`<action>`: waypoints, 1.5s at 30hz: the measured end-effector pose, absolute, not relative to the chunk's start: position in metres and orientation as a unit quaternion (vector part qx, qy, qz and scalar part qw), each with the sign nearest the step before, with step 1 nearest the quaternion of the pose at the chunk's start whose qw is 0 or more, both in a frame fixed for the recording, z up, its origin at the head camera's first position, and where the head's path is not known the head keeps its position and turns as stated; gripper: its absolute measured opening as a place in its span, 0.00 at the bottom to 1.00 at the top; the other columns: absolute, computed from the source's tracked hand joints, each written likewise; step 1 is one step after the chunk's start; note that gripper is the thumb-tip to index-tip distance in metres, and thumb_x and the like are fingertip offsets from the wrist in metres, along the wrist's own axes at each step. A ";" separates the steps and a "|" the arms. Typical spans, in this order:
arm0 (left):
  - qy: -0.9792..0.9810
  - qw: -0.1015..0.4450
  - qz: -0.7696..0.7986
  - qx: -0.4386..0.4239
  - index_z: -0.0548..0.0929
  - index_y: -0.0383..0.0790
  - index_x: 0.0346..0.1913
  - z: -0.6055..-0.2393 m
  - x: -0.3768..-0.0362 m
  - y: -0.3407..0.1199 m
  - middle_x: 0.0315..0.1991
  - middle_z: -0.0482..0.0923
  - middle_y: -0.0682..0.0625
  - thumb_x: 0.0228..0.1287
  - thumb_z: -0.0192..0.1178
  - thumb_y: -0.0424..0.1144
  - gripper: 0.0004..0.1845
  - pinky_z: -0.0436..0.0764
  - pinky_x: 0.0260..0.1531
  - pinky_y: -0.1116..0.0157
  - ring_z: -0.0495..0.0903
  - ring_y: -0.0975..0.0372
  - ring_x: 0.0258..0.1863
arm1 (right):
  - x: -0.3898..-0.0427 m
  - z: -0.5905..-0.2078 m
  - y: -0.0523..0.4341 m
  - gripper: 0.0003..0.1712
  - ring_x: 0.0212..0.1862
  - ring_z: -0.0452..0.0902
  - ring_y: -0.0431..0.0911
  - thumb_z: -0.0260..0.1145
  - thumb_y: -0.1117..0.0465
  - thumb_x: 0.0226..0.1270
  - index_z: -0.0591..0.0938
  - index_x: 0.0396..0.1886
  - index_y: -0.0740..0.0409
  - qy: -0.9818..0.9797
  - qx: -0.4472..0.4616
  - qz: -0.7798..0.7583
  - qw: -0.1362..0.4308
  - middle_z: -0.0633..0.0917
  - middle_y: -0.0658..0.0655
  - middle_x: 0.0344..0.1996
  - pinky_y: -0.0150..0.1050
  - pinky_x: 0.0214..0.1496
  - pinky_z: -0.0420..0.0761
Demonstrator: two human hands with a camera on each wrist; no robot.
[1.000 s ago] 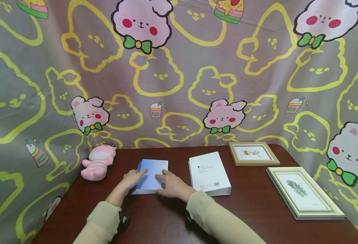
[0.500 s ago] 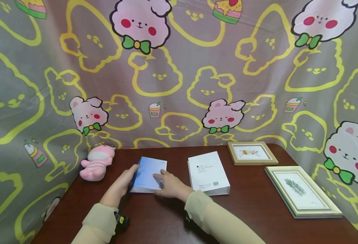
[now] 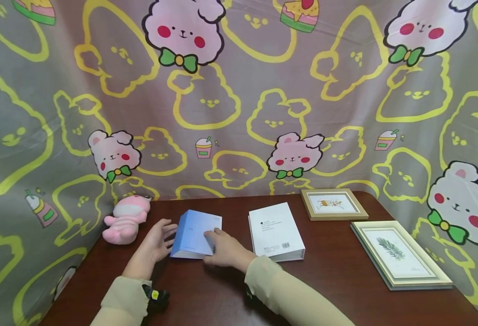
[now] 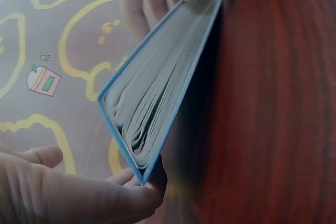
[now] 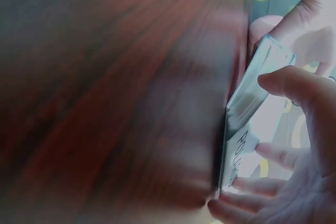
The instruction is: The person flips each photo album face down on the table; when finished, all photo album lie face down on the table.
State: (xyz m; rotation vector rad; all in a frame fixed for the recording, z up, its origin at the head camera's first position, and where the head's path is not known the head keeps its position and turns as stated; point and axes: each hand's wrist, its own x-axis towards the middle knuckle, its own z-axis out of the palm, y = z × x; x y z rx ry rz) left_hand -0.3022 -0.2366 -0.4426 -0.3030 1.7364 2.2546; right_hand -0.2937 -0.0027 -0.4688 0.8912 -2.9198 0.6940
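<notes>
My right hand (image 3: 225, 246) presses on the near right corner of the blue book (image 3: 196, 234), thumb on the cover and fingers curled round the edge, which I judge pins that side while the left side lifts. My left hand (image 3: 157, 242) stands beside the book's left edge with fingers spread and loosely straight, tips near or just touching it; whether they bear any weight I cannot tell from the head view. The left wrist camera shows the book (image 4: 157, 98) tipped up off the dark red table (image 3: 336, 290), page edges fanned toward the lens.

Largest in the scene is the cartoon-bear cloth (image 3: 239, 99) hung as a backdrop round the far and side edges of the table. On the right lies the large picture frame (image 3: 399, 254), flat, face up, with the small picture frame (image 3: 331, 204) farther off. The white book (image 3: 275, 231) lies flat just right of the blue one, apart from it. A pink plush toy (image 3: 125, 219) sits at the far left, near my left hand.

Both forearms, in beige sleeves, reach in from the near edge and converge on the book.
</notes>
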 end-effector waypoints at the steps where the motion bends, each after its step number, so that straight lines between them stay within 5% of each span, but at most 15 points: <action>1: 0.595 0.136 0.785 -0.108 0.44 0.25 0.79 -0.441 -0.302 -0.237 0.81 0.39 0.32 0.79 0.38 0.49 0.39 0.48 0.73 0.44 0.43 0.34 0.77 | -0.293 -0.468 -0.003 0.43 0.63 0.76 0.54 0.75 0.45 0.57 0.75 0.71 0.53 -0.933 0.283 0.220 0.011 0.76 0.64 0.66 0.46 0.59 0.78; 7: 0.581 0.129 0.795 -0.117 0.46 0.27 0.80 -0.432 -0.299 -0.234 0.81 0.41 0.35 0.80 0.38 0.48 0.37 0.51 0.72 0.44 0.45 0.35 0.77 | -0.288 -0.462 -0.012 0.45 0.46 0.79 0.47 0.74 0.41 0.54 0.75 0.71 0.51 -0.941 0.274 0.199 0.032 0.81 0.58 0.53 0.42 0.45 0.81; 20: 0.561 0.126 0.809 -0.126 0.43 0.32 0.81 -0.426 -0.300 -0.234 0.82 0.40 0.36 0.81 0.35 0.47 0.35 0.46 0.72 0.39 0.41 0.36 0.77 | -0.270 -0.446 -0.059 0.49 0.64 0.73 0.56 0.69 0.30 0.61 0.65 0.78 0.39 -0.945 0.299 0.106 0.078 0.69 0.57 0.72 0.51 0.50 0.83; 28: 0.548 0.121 0.819 -0.120 0.54 0.33 0.77 -0.422 -0.299 -0.230 0.81 0.39 0.36 0.82 0.33 0.45 0.29 0.40 0.72 0.42 0.40 0.40 0.76 | -0.260 -0.441 -0.086 0.48 0.65 0.72 0.63 0.65 0.27 0.62 0.64 0.79 0.36 -0.959 0.266 -0.008 0.094 0.65 0.59 0.75 0.48 0.43 0.85; 45: 0.537 0.115 0.828 -0.115 0.50 0.32 0.79 -0.420 -0.299 -0.225 0.82 0.39 0.36 0.82 0.34 0.44 0.31 0.46 0.71 0.43 0.42 0.40 0.76 | -0.259 -0.457 -0.103 0.23 0.53 0.82 0.63 0.61 0.47 0.77 0.78 0.69 0.40 -0.942 0.213 -0.097 0.239 0.76 0.67 0.65 0.43 0.27 0.84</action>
